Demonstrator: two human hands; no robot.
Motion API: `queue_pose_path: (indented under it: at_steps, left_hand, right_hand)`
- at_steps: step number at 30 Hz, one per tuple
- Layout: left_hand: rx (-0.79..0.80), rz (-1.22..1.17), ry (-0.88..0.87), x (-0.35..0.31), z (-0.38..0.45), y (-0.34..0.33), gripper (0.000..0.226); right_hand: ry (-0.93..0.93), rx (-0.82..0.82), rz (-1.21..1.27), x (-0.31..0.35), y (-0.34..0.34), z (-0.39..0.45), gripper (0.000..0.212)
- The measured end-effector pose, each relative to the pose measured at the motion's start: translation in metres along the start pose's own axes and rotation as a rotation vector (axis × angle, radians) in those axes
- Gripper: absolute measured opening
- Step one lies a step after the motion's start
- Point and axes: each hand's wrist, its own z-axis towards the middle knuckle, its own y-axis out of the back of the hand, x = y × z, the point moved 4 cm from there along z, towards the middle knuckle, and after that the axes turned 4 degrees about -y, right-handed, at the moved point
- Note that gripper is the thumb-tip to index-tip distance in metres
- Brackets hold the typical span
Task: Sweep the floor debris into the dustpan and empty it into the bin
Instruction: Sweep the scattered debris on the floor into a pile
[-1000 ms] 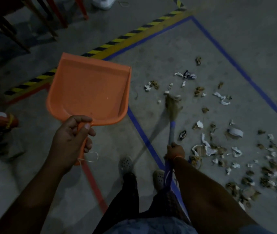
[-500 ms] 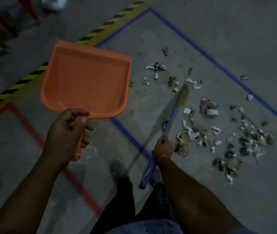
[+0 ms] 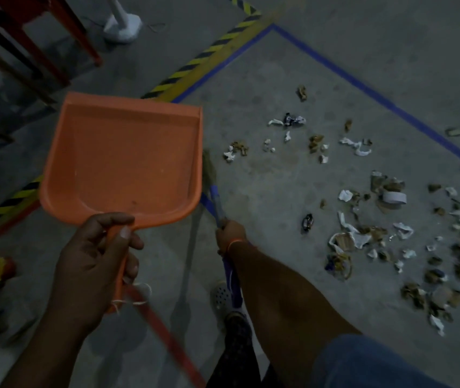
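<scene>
Two hands gripping, left hand (image 3: 94, 264) on orange dustpan (image 3: 128, 161), right hand (image 3: 230, 233) on broom (image 3: 217, 203), no legible writing.

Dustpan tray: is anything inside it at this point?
The dustpan, held by the left hand, looks empty apart from faint specks. The debris lies on the floor. The tray hides the floor beneath it.

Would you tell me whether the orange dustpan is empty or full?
Empty: the orange plastic dustpan shows bare pan; debris lies on the floor.
</scene>
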Motion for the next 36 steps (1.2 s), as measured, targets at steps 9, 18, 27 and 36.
queue_pose_path:
  at_steps: [9, 18, 27, 36]
  left_hand:
    - [-0.03, 0.053, 0.044, 0.024, -0.006, -0.003, 0.018]
    - [0.068, 0.029, 0.04, 0.013, 0.003, -0.062, 0.03]
    - [0.203, 0.017, 0.014, -0.013, 0.005, -0.144, 0.031]
    - [0.304, -0.029, -0.003, -0.032, -0.008, -0.194, 0.028]
  right_hand:
    - [-0.077, -0.14, 0.017, -0.022, 0.035, 0.058, 0.03]
    - [-0.219, -0.351, 0.227, -0.093, 0.149, 0.047, 0.03]
    - [-0.368, -0.48, 0.372, -0.202, 0.233, 0.024, 0.028]
    - [-0.458, -0.634, 0.404, -0.247, 0.277, -0.018, 0.03]
